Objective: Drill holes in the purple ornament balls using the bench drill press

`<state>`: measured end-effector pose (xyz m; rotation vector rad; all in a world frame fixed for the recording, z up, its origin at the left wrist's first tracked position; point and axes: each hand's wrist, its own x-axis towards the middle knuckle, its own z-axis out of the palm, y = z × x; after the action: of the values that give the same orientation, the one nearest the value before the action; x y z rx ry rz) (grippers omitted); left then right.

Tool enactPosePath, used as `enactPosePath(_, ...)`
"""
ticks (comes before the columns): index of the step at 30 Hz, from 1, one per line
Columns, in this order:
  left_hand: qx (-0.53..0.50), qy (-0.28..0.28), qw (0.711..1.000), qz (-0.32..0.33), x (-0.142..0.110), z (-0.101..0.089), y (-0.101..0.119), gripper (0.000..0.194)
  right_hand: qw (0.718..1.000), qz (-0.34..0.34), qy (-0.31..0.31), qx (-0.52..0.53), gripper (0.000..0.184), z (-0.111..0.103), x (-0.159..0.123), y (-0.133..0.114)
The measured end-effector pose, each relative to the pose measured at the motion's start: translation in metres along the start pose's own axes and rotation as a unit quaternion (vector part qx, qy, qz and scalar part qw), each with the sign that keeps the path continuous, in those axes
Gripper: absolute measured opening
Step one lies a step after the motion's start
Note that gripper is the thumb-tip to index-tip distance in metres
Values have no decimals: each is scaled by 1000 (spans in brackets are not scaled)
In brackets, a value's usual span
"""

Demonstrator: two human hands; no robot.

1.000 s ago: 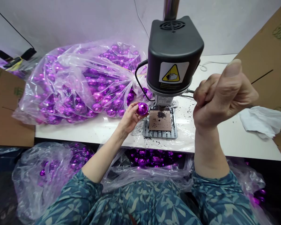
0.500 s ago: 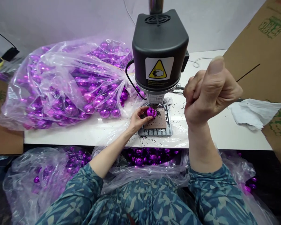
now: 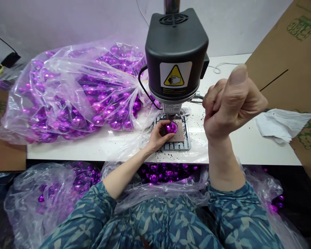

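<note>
At far left, a sheet of brown cardboard (image 3: 7,152) stands beside the white table (image 3: 67,154), which is covered with clear plastic sheeting and scattered with black specks. On the table lies a large clear plastic bag (image 3: 54,119) packed with shiny purple faceted baubles. Right of it, the left hand (image 3: 157,136) curls its fingers (image 3: 162,126) around a single purple faceted bauble (image 3: 171,128), gripping it from the near side. That bauble sits directly under the drill bit (image 3: 169,117) of a black bench drill (image 3: 176,52), just over a brown pad (image 3: 180,133) on a slotted metal base (image 3: 175,147); whether it touches the bit or pad cannot be told. Further right, the right hand (image 3: 232,107) is raised beside the drill in a closed fist, thumb up, its fingers (image 3: 212,102) wrapped around a thin dark rod (image 3: 274,80) that sticks out to the far side. Beyond it lie a crumpled white cloth (image 3: 282,125) and a cardboard sheet (image 3: 280,45). On the near side, below the table edge, more plastic bags (image 3: 36,193) hold purple baubles.
</note>
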<state>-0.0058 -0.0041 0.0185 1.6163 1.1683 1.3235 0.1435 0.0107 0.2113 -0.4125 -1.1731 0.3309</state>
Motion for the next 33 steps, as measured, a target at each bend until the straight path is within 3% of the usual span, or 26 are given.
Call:
enactPosePath(6, -65, 13, 998, -6, -1, 6, -5, 55, 1000, -10, -1, -2, 59, -5, -8, 2)
enactPosePath(18, -51, 20, 998, 13, 0, 6, -13, 55, 978, -202, -35, 49, 48, -19, -28, 29)
enactPosePath(23, -24, 22, 999, 15, 1, 4, -10, 56, 968, -231, -70, 63, 46, -25, -39, 35)
enactPosePath(26, -16, 20, 1000, 7, 1, 3, -6, 54, 983, -179, -30, 38, 49, -19, -33, 26)
enactPosePath(30, -37, 19, 999, 6, 1, 5, -2, 53, 998, -59, 37, -5, 53, 6, 2, 8)
enactPosePath(33, -19, 69, 997, 11, -7, 4, 5, 49, 1000, 7, 8, 2, 54, 21, 32, 5)
